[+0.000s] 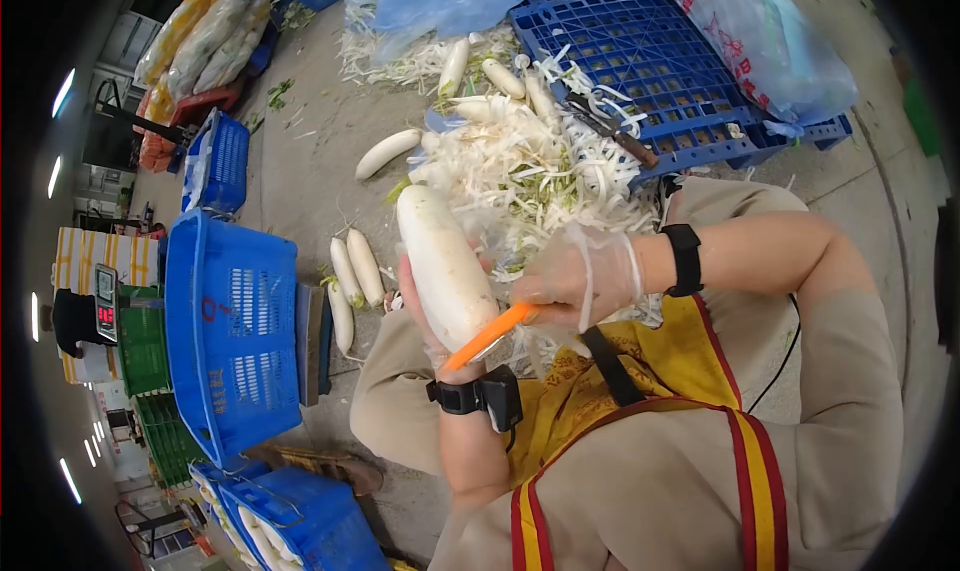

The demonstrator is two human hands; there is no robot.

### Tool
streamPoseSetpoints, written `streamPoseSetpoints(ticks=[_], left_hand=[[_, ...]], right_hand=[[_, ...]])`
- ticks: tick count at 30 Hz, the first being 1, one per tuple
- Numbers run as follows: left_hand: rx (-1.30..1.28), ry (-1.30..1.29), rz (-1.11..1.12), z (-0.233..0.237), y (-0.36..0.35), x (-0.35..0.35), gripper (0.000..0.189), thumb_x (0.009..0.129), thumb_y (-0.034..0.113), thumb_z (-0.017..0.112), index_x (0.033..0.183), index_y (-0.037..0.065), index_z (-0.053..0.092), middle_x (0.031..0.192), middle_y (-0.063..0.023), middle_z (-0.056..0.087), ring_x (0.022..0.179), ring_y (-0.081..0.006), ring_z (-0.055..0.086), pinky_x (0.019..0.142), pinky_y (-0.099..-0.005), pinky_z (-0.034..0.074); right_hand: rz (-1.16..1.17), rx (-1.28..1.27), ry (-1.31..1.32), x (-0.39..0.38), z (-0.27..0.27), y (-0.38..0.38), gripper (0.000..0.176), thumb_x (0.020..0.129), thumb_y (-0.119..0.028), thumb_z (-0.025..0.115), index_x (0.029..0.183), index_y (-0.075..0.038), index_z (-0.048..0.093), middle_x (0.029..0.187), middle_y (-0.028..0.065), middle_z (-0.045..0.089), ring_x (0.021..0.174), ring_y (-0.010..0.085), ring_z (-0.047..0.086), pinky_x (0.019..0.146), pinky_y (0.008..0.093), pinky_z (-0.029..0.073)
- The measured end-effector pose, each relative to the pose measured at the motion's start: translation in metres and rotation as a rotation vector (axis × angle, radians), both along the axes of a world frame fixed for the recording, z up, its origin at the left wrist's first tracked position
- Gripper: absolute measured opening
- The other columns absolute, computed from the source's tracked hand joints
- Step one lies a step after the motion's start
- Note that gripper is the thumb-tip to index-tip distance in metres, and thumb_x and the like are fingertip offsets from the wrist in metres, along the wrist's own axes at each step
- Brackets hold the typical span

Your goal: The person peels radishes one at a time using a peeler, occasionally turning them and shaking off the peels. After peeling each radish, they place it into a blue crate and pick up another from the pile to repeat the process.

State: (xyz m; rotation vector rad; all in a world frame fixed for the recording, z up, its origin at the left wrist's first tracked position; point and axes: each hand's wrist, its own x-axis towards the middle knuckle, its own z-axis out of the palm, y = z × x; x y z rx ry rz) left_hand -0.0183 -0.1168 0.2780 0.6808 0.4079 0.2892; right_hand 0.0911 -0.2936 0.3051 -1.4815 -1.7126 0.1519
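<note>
A large white daikon [445, 266] with a short green stem end lies along my left hand [412, 296], which grips it from beneath; the radish hides most of the palm. My right hand [575, 276], in a clear plastic glove, is closed around an orange peeler [490, 336]. The peeler's head lies across the daikon's lower end, close to my left wrist. Just beyond both hands spreads a heap of white peelings [530, 161] with green bits. Several whole daikons lie around it, one pale daikon [388, 154] to its left.
Three smaller daikons [365, 268] lie on the floor beside a tall blue basket [240, 321]. Another blue crate [310, 521] with daikons stands at lower left. At the back are a blue pallet [600, 31], a dark-handled knife [625, 141] and a plastic sack [760, 41].
</note>
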Motion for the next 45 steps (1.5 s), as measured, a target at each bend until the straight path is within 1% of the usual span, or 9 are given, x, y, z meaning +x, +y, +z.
streamPoseSetpoints(ticks=[10,12,15,21,31,34,37,40,45], left_hand=[[-0.067,0.058,0.076,0.014,-0.002,0.003,0.055,0.091,0.051,0.040,0.119,0.005,0.050,0.096,-0.0144,0.062,0.081,-0.0242,0.063,0.073,-0.0358,0.055],[-0.095,0.002,-0.071,0.027,-0.018,0.001,0.053,0.091,0.050,0.040,0.117,0.005,0.050,0.094,-0.0147,0.062,0.077,-0.0242,0.063,0.068,-0.0342,0.056],[-0.182,0.051,-0.159,0.032,-0.031,0.005,0.054,0.091,0.051,0.040,0.116,0.005,0.051,0.093,-0.0147,0.062,0.073,-0.0239,0.063,0.063,-0.0326,0.057],[-0.094,0.012,0.007,0.030,-0.026,0.002,0.054,0.090,0.053,0.040,0.115,0.006,0.051,0.091,-0.0161,0.062,0.073,-0.0243,0.062,0.063,-0.0343,0.055],[-0.156,-0.017,-0.119,0.030,-0.030,0.006,0.054,0.090,0.047,0.039,0.118,0.002,0.049,0.092,-0.0173,0.062,0.074,-0.0238,0.063,0.064,-0.0344,0.055],[-0.047,-0.071,0.022,0.037,-0.035,-0.003,0.054,0.090,0.046,0.040,0.118,0.001,0.048,0.092,-0.0175,0.062,0.075,-0.0236,0.064,0.066,-0.0347,0.056],[-0.174,0.021,-0.099,0.022,-0.029,-0.002,0.055,0.090,0.047,0.039,0.118,0.000,0.048,0.093,-0.0195,0.062,0.076,-0.0268,0.064,0.068,-0.0352,0.056],[-0.200,0.033,-0.200,0.025,-0.037,0.004,0.054,0.091,0.047,0.037,0.117,0.001,0.049,0.092,-0.0201,0.061,0.077,-0.0290,0.063,0.067,-0.0346,0.056],[-0.210,0.021,-0.097,0.033,-0.027,0.003,0.050,0.094,0.043,0.038,0.114,0.000,0.051,0.089,-0.0182,0.062,0.074,-0.0247,0.062,0.065,-0.0348,0.055]], right_hand=[[-0.060,0.004,0.001,0.003,0.008,0.009,0.009,0.082,-0.017,0.061,0.080,-0.010,0.056,0.059,0.0084,0.055,0.051,0.0284,0.055,0.044,0.0390,0.042],[-0.428,-0.602,-0.086,0.030,0.017,0.024,0.013,0.085,-0.021,0.057,0.079,-0.010,0.056,0.057,0.0095,0.053,0.050,0.0266,0.057,0.045,0.0382,0.044],[-0.612,-0.217,-0.122,0.085,-0.011,0.026,0.017,0.088,-0.024,0.052,0.082,-0.009,0.057,0.058,0.0100,0.056,0.050,0.0243,0.059,0.044,0.0346,0.046],[0.027,-0.085,-0.019,0.010,0.008,0.005,0.018,0.089,-0.024,0.053,0.085,-0.007,0.058,0.060,0.0123,0.059,0.050,0.0244,0.059,0.044,0.0338,0.045],[-0.337,-0.299,-0.229,0.043,0.017,0.014,0.020,0.088,-0.025,0.055,0.099,-0.008,0.056,0.059,0.0123,0.057,0.049,0.0255,0.059,0.045,0.0351,0.046],[-0.061,0.333,-0.180,0.020,0.016,0.017,0.023,0.088,-0.025,0.054,0.105,-0.010,0.055,0.062,0.0110,0.057,0.049,0.0213,0.057,0.042,0.0316,0.045],[-0.482,-0.461,-0.088,0.066,-0.005,0.028,0.014,0.088,-0.016,0.053,0.099,-0.011,0.059,0.069,0.0064,0.057,0.050,0.0199,0.057,0.042,0.0300,0.047],[-0.535,0.002,-0.161,0.088,-0.009,0.027,0.011,0.088,-0.018,0.053,0.093,-0.011,0.060,0.065,0.0069,0.058,0.048,0.0202,0.057,0.043,0.0309,0.047],[-0.157,-0.306,-0.129,0.023,0.008,0.006,0.021,0.090,-0.026,0.047,0.082,-0.009,0.057,0.053,0.0072,0.052,0.046,0.0212,0.057,0.042,0.0319,0.047]])
